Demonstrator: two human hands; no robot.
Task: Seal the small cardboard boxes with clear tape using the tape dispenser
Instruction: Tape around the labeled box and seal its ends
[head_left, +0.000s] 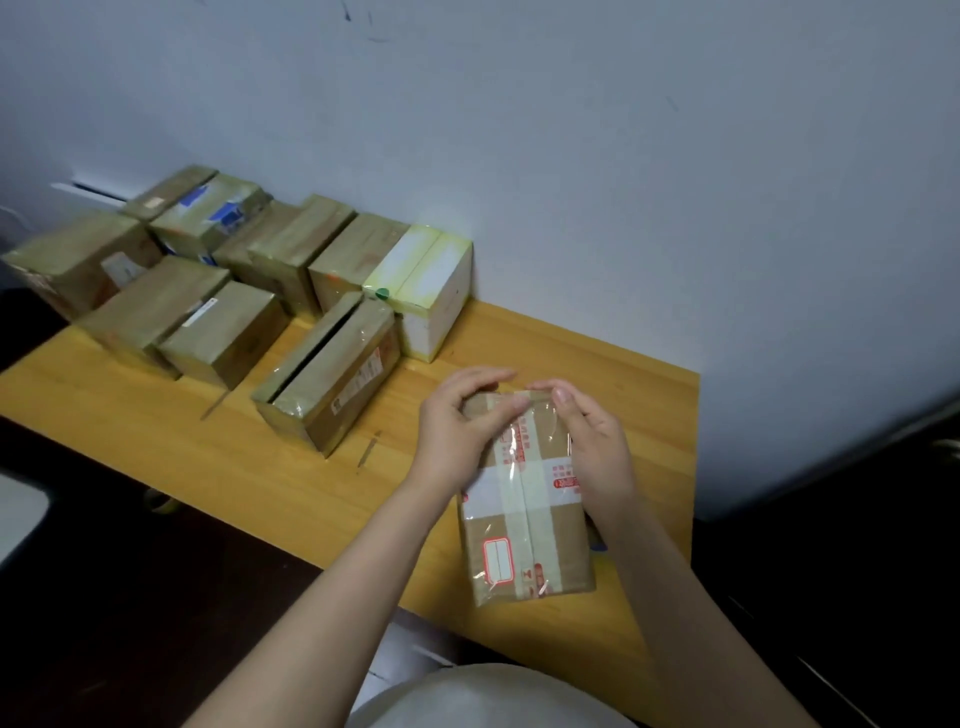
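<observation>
Cardboard box (524, 519) on table (249, 467), held between hands (457, 441) (597, 452)

Both bare forearms reach forward and converge, left grip (457, 431) and right grip (595, 447) side by side, fingers curled, thumbs nearly tip to tip, clasping the far end of the small cardboard box (524, 530).

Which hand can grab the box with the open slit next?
Probably the left hand: the slit box lies just left of it. The right hand is on the other side of the taped box that both hands hold.
</observation>
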